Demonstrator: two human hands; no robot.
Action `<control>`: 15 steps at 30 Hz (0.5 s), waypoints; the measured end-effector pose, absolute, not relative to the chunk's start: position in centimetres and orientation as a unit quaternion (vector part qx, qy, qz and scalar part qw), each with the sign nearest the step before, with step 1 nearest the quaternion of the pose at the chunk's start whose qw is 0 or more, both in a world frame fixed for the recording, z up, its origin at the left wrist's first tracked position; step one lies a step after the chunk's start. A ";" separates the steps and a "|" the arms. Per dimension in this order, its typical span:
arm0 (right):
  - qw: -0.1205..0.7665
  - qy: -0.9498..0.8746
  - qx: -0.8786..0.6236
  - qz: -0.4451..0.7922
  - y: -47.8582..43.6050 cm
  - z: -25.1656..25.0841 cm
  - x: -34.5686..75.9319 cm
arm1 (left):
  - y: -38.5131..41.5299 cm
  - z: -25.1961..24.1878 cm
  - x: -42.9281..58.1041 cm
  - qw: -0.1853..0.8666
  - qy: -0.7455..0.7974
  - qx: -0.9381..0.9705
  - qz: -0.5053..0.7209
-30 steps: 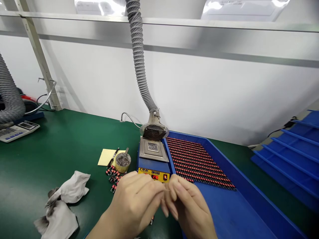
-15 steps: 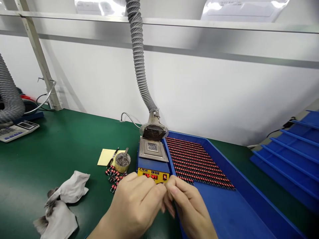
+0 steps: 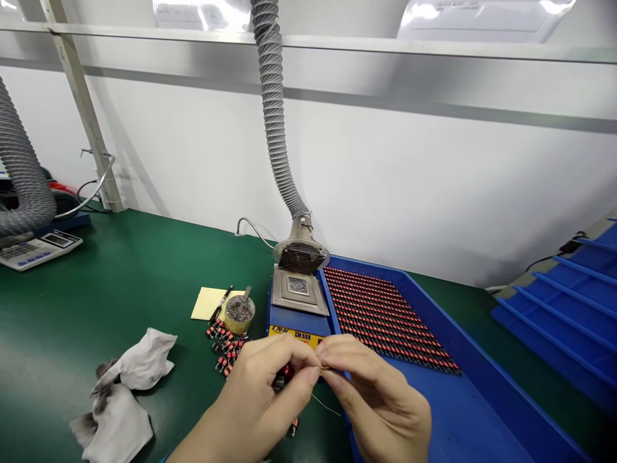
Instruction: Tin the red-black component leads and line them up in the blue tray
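My left hand [image 3: 270, 399] is closed, its thumb and forefinger pinched together in front of the solder pot [image 3: 299, 325]. A small red-and-black coil [image 3: 286, 373] shows partly inside its fingers. My right hand [image 3: 376, 399] meets it fingertip to fingertip, pinching a fine wire whose end is hidden by the fingers. Below the fingertips a thin strand of wire [image 3: 326, 404] hangs out. Loose red-and-black coils [image 3: 224, 344] lie in a heap to the left, and another loose coil [image 3: 294, 426] sits under my left hand.
A blue tray [image 3: 434, 308] on the right holds rows of coils [image 3: 380, 315]. An extraction hood [image 3: 301, 251] hangs behind the pot. To the left are a tub of grey scraps [image 3: 240, 314], a pen [image 3: 222, 302] on yellow paper [image 3: 203, 303], and soiled white gloves [image 3: 128, 392].
Both hands have turned so that the pinching fingertips now show, along with a coil in my left hand and a wire strand. The view has shifted slightly.
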State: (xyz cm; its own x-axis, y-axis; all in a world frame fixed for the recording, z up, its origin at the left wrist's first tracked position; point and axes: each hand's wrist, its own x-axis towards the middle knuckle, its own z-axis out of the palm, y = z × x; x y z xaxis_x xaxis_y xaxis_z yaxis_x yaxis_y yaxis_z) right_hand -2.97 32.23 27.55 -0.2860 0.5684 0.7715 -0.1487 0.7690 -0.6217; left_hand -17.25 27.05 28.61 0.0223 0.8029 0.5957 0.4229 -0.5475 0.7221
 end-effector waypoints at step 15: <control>0.465 -0.621 -0.184 0.604 32.0 27.0 -2.7 | 27.7 28.2 -16.7 -0.122 0.412 0.748 0.506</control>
State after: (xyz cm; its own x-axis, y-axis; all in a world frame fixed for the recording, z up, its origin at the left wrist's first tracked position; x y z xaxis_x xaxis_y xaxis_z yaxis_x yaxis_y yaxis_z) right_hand -2.71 32.05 27.03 -0.4990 0.7905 0.3552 -0.3329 0.2036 -0.9207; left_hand -16.66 27.72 28.22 0.1482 0.4927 0.8575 0.7393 -0.6311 0.2348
